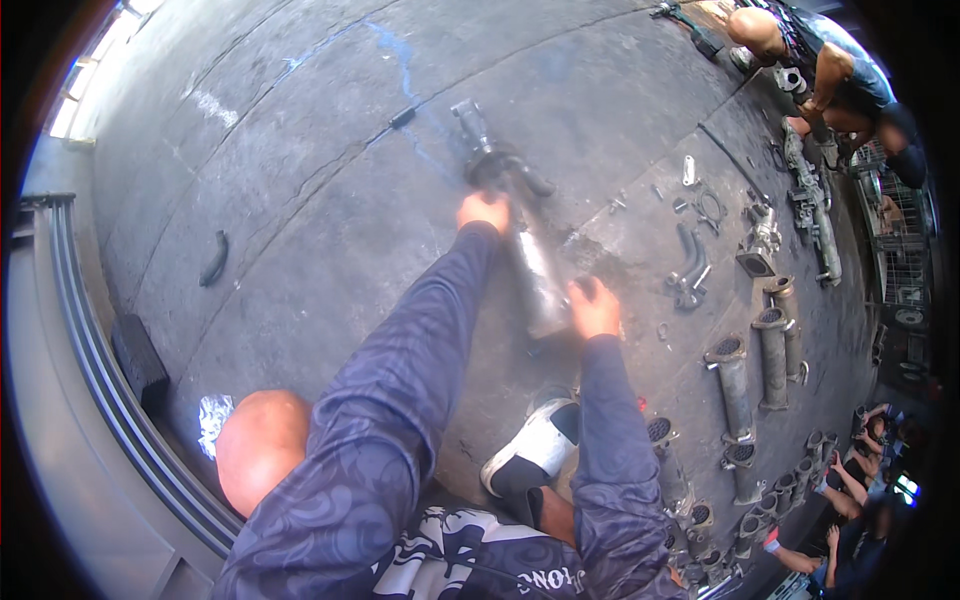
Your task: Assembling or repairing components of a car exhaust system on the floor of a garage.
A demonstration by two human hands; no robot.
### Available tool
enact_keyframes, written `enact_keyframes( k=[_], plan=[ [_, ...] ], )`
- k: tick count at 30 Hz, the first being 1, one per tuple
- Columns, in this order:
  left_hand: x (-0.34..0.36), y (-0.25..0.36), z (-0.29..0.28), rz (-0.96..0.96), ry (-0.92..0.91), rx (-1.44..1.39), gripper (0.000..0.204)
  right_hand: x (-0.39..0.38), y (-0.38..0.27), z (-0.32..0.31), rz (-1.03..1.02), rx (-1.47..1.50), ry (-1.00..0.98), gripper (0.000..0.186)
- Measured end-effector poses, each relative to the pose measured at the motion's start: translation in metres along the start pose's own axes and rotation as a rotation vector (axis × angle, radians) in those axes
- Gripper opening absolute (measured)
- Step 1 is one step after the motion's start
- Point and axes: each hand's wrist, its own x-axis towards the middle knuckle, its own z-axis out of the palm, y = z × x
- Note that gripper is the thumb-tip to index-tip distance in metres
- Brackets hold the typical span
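A silvery metal cylinder (538,270), like an exhaust gas cooler, is tilted over the concrete floor in front of me, smeared by motion. At its far end sits a darker fitting with a curved pipe (535,180) and a narrower metal neck (468,120). My left hand (484,212) is closed at the cylinder's far end, beside that fitting. My right hand (597,308) has its fingers curled against the right side of the near end. The fingers' undersides are hidden, and the near end is blurred.
Several similar metal cylinders (736,398) stand at the right. Gaskets (710,207), bent hoses (688,258) and a cast metal part (762,238) lie nearer. A black hose (214,258) lies left. A co-worker (850,75) crouches at far right; other people sit at lower right.
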Motion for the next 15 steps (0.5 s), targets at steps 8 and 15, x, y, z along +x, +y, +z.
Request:
enact_keyframes(
  k=[8, 15],
  plan=[
    [0.039, -0.003, -0.020, -0.120, -0.086, -0.467, 0.037, 0.013, -0.035, 0.010, -0.212, -0.429, 0.236, 0.040],
    [0.059, -0.018, -0.025, -0.085, 0.003, -0.248, 0.068, 0.045, -0.128, 0.043, -0.310, -0.151, -0.047, 0.043]
  ],
)
